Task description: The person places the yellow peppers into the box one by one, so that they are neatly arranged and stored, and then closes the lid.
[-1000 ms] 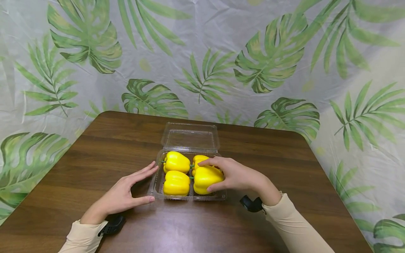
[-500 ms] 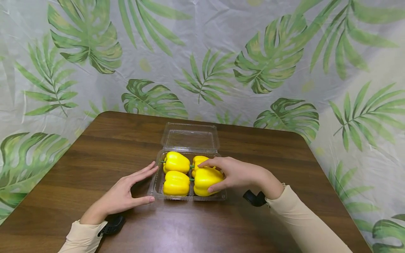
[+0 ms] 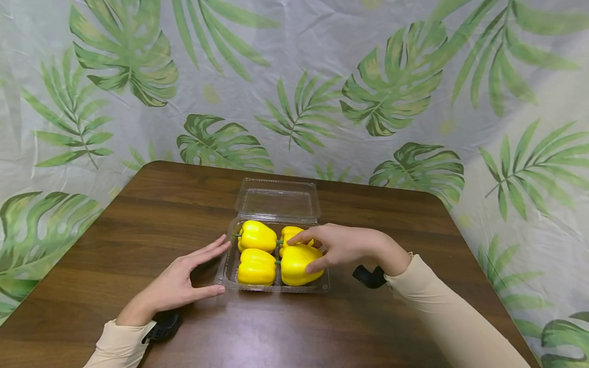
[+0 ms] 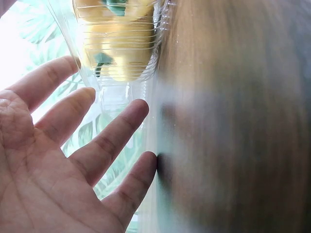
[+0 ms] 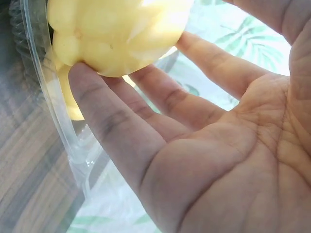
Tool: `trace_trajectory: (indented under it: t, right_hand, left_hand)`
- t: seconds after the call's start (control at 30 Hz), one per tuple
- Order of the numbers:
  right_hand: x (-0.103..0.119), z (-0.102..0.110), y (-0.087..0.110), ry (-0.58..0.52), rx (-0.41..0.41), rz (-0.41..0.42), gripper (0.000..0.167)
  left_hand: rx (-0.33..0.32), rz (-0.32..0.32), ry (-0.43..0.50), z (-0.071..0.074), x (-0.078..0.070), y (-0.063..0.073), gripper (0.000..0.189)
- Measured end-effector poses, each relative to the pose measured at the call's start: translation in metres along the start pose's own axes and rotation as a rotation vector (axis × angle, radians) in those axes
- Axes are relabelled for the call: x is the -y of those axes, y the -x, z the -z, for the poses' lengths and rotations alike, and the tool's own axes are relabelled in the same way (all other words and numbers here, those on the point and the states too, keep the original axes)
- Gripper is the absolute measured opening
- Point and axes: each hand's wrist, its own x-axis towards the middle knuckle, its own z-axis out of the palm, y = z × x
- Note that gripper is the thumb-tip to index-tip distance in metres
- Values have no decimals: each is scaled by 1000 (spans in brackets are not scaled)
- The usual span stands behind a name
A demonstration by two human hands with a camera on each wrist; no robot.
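Note:
A clear plastic clamshell container lies unfolded on the table, its lid flat behind it. Yellow bell peppers fill its two halves, including a front-left one, a back-left one and a back-right one partly covered by fingers. My right hand spans the front-right yellow bell pepper, thumb on its near side, fingers toward its far side; the right wrist view shows several fingertips touching this pepper. Along the container's left edge, my left hand rests with straight, spread fingers.
The dark wooden table extends around the container on every side. Behind it hangs a pale curtain with green leaf prints. Black wrist-worn devices sit under the left wrist and the right wrist.
The front-right pepper has settled slightly lower in the container. My right thumb has slid a little up and right along it. The left hand and the container have stayed still.

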Motion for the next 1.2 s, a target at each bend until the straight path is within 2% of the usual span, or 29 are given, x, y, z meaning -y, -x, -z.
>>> trace_trajectory:
  t: [0.27, 1.2]
  right_hand:
    - [2, 0, -7, 32, 2, 26, 63]
    - [5, -3, -13, 60, 14, -14, 62]
  left_hand:
    - [-2, 1, -2, 0, 0, 0, 87]
    - [-4, 4, -10, 0, -1, 0, 86]
